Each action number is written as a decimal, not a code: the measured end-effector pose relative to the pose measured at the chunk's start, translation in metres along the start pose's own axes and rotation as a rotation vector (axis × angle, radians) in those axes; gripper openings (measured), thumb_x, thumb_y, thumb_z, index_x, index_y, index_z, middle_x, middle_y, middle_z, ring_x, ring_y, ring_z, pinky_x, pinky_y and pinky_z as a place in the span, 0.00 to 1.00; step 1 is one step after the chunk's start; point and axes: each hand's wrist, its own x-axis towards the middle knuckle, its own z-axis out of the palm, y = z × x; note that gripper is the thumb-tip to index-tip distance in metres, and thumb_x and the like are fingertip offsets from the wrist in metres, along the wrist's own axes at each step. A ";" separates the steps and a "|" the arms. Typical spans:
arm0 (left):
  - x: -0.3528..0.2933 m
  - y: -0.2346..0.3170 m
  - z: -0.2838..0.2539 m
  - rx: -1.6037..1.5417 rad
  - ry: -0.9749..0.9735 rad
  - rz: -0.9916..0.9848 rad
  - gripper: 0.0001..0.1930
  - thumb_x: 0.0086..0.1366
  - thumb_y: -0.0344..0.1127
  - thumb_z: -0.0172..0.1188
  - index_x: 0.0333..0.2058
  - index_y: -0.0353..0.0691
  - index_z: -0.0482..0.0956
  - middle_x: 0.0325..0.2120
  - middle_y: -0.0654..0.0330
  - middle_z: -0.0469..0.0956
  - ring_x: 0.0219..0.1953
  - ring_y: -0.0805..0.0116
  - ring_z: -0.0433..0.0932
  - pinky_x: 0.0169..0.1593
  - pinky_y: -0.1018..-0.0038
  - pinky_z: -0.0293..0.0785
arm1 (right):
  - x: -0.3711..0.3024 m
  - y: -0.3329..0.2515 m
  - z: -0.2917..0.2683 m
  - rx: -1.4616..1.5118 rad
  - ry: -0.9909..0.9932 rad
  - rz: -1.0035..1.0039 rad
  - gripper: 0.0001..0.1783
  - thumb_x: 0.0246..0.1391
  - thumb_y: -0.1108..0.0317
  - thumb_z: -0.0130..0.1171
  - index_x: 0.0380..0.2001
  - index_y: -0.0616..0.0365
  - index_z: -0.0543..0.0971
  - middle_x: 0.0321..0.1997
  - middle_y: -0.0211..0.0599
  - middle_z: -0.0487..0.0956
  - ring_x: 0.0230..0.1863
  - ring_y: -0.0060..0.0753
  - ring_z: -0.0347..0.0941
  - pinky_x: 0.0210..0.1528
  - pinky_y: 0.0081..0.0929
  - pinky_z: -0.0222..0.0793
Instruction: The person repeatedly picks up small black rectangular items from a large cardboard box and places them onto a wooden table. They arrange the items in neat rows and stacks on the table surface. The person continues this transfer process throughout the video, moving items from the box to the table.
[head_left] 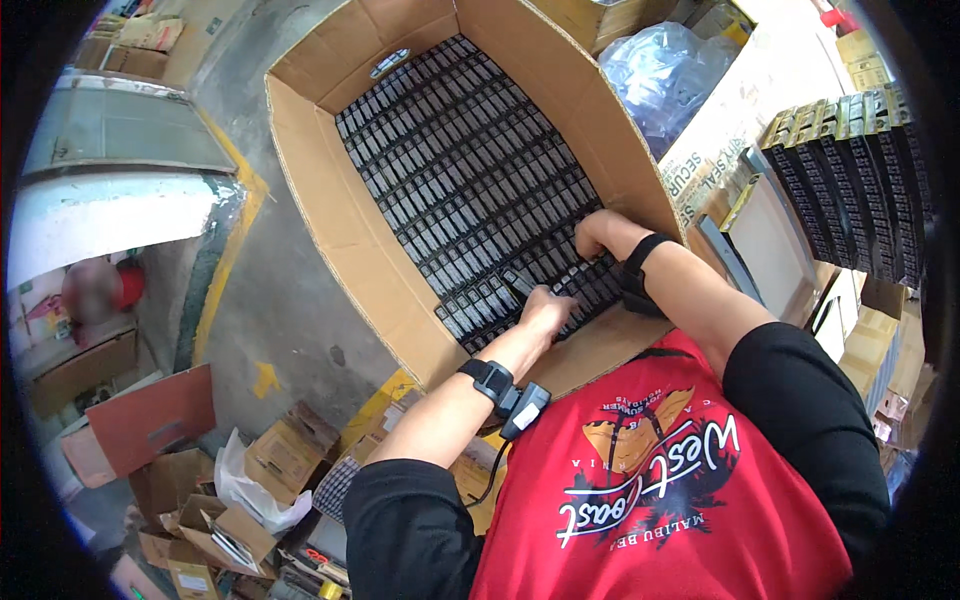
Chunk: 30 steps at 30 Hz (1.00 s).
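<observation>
A large open cardboard box (pixel 330 200) holds tight rows of small black flat packages (pixel 460 160). My left hand (pixel 545 308) reaches over the box's near edge and presses on the packages in the near row; its wrist carries a black strap with a small device (pixel 505 392). My right hand (pixel 598 235) is further in, fingers curled down among the packages near the right wall, with a black band (pixel 640 275) on its wrist. Whether either hand grips a package I cannot tell.
Stacks of the same black packages (pixel 850 180) stand at the right beside a white board (pixel 775 245). A clear plastic bag (pixel 665 75) lies behind the box. Cardboard scraps and small cartons (pixel 230 490) litter the floor at lower left.
</observation>
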 end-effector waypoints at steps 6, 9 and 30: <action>-0.020 -0.026 -0.005 0.007 0.248 0.179 0.27 0.54 0.34 0.61 0.52 0.33 0.66 0.24 0.58 0.75 0.20 0.73 0.71 0.20 0.75 0.66 | -0.066 -0.024 -0.032 -0.075 0.148 -0.144 0.13 0.34 0.75 0.48 0.26 0.67 0.79 0.28 0.46 0.77 0.28 0.38 0.70 0.33 0.38 0.66; -0.027 -0.036 -0.008 -0.052 0.266 0.265 0.27 0.53 0.35 0.62 0.51 0.33 0.67 0.28 0.57 0.77 0.25 0.73 0.73 0.29 0.77 0.69 | -0.080 -0.030 -0.038 -0.110 0.285 -0.232 0.13 0.34 0.75 0.48 0.26 0.68 0.78 0.28 0.48 0.77 0.29 0.40 0.70 0.33 0.38 0.66; -0.194 0.172 0.081 -0.205 0.413 1.275 0.23 0.53 0.18 0.57 0.48 0.27 0.63 0.38 0.54 0.73 0.40 0.69 0.73 0.47 0.74 0.70 | -0.398 0.089 0.060 0.472 1.568 -0.291 0.08 0.32 0.68 0.54 0.14 0.62 0.77 0.17 0.50 0.76 0.22 0.50 0.75 0.25 0.39 0.71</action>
